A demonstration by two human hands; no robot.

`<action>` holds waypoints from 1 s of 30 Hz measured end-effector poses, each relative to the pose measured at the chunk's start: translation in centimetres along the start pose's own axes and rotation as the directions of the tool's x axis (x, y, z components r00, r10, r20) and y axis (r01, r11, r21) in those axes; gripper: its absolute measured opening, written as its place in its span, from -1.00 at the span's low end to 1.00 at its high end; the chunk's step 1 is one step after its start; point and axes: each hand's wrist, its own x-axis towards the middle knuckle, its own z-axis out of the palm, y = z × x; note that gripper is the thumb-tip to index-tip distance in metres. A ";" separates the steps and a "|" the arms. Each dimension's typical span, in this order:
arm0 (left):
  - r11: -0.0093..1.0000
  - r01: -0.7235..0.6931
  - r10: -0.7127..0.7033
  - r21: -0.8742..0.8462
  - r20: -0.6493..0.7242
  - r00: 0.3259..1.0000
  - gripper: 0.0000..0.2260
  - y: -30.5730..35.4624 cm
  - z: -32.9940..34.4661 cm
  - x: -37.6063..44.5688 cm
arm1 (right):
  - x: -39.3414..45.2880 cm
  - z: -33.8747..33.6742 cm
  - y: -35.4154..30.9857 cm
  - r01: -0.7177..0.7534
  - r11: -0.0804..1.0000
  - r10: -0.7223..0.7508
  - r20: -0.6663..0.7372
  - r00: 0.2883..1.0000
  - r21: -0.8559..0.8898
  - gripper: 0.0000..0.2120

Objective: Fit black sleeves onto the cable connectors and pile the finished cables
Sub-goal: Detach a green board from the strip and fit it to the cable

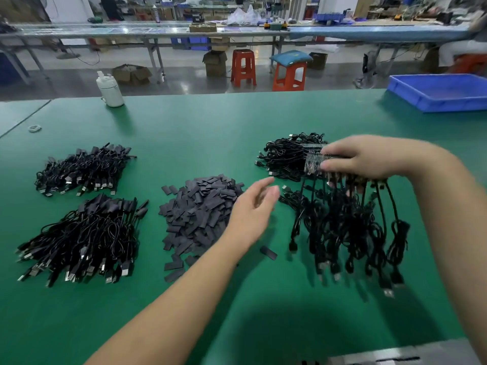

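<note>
Right hand (369,160) clenches a blurred – seemingly bare-board – bunch of cables (347,222); left hand (253,209) spread loose over flat matte sleeves (197,214)

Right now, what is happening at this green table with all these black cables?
A person is sleeving cable connectors. The right hand grips a bundle of cables by their connector ends, lifted so the cords hang down. The left hand, open and empty, hovers beside the pile of black sleeves. Two cable piles lie on the left of the table, another behind the right hand.
</note>
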 end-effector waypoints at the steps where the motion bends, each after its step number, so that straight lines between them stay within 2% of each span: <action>1: 0.998 0.005 -0.004 -0.067 0.012 1.000 -0.68 0.7 1.0 0.3 | 0.0 0.7 -0.2 0.016 1.000 -0.016 0.020 1.000 0.011 -0.54; 3: 0.991 -0.018 0.023 -0.131 0.036 0.999 -0.76 1.7 2.6 0.4 | -0.1 1.8 -0.2 0.049 0.997 -0.053 0.053 0.997 0.057 -0.61; 5: 0.995 -0.047 0.049 -0.092 0.017 0.999 -0.89 2.5 3.5 0.4 | -0.3 2.5 -0.1 0.084 0.993 -0.091 0.079 0.993 0.087 -0.73; 8: 0.997 -0.033 0.033 -0.066 -0.005 0.999 -0.97 3.2 4.1 0.2 | -0.6 3.1 0.0 0.093 0.990 -0.099 0.057 0.993 0.106 -0.73; 11: 0.998 0.011 -0.012 -0.061 -0.018 1.000 -0.92 3.8 4.1 0.1 | -0.8 3.6 -0.7 0.078 0.993 -0.079 0.005 0.997 0.084 -0.73; 16: 0.990 0.039 -0.026 0.137 -0.094 0.995 -0.90 4.1 4.2 0.0 | -0.5 4.7 -2.0 0.088 0.995 -0.091 -0.074 0.993 -0.041 -0.69; 23: 0.945 -0.023 0.092 0.326 -0.197 0.976 -0.87 4.3 5.3 -0.1 | -0.4 5.0 -1.9 0.037 0.996 -0.048 -0.126 0.991 -0.087 -0.65; 30: 0.854 -0.053 0.201 0.518 -0.232 0.952 -0.84 4.0 5.1 0.7 | -0.9 5.6 -1.7 -0.028 0.999 0.020 -0.234 0.972 -0.029 -0.60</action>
